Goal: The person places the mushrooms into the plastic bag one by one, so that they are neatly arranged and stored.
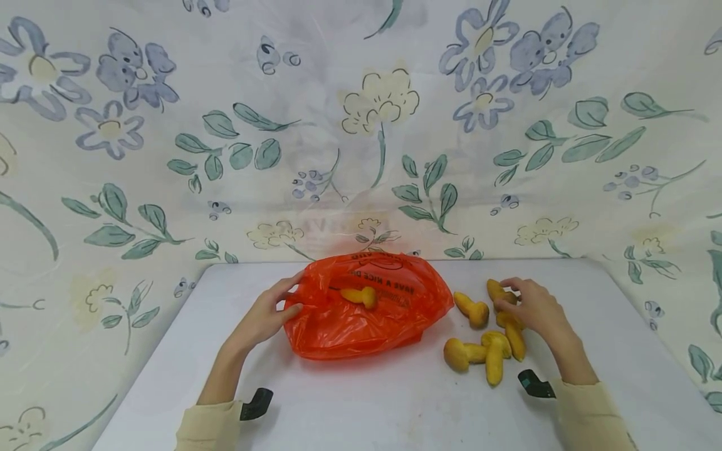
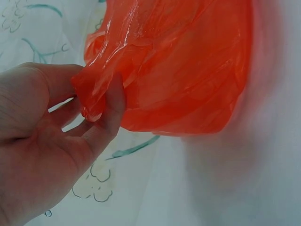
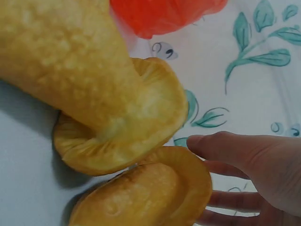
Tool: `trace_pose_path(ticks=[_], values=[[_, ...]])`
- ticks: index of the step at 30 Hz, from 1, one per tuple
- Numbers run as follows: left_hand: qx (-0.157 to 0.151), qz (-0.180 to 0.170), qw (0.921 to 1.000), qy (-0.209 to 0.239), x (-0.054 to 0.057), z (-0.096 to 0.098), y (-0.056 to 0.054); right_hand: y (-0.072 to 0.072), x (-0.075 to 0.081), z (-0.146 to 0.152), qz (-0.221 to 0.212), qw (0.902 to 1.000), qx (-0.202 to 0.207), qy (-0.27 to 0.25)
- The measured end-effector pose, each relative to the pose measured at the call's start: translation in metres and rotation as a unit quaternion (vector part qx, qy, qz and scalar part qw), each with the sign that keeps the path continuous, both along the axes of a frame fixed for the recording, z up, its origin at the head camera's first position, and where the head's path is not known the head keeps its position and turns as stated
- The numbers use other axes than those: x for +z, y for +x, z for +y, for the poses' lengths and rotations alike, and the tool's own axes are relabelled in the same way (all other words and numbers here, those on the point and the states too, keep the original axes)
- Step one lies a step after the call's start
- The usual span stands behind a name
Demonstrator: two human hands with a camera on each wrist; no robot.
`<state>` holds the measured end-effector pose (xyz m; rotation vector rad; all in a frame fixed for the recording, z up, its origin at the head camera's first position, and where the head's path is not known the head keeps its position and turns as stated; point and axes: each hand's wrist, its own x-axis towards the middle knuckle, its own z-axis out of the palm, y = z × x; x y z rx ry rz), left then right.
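A red plastic bag [image 1: 316, 338] with printed lettering lies spread with its mouth open. One yellow mushroom [image 1: 361, 297] shows within the bag. At the bag's left side my left hand [image 1: 269, 311] pinches the gathered red film between thumb and fingers, seen closely in the left wrist view. Toward the back right, my right hand [image 1: 533, 307] holds a yellow mushroom [image 3: 188, 174] by its cap, thumb on the near edge and fingertips hidden behind it. Another mushroom [image 3: 122, 127] with a thick stem fills the foreground of the right wrist view.
Several more yellow mushrooms lie right of the bag, including one beside it [image 1: 474, 311] and a touching pair [image 1: 494, 360] nearer me. They rest on a white tabletop [image 1: 361, 407]. Flower-patterned cloth [image 1: 316, 125] rises behind the table and at both sides.
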<state>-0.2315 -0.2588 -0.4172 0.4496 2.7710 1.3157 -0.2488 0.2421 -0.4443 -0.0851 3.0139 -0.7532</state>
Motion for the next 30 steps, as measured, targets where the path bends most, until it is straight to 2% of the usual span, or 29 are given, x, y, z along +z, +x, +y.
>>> trace_pose_path(ticks=[18, 25, 30], values=[[0.003, -0.005, 1.0000, 0.001, 0.000, 0.001, 0.000, -0.002, -0.008, -0.003, -0.003, 0.9999, -0.014, -0.004], [0.003, -0.003, 1.0000, -0.002, 0.001, 0.000, 0.000, 0.005, 0.007, 0.002, -0.055, 0.9981, -0.027, -0.008], [0.000, 0.001, 1.0000, 0.000, 0.001, 0.000, -0.001, 0.010, 0.016, 0.008, -0.098, 0.9950, -0.016, -0.001]])
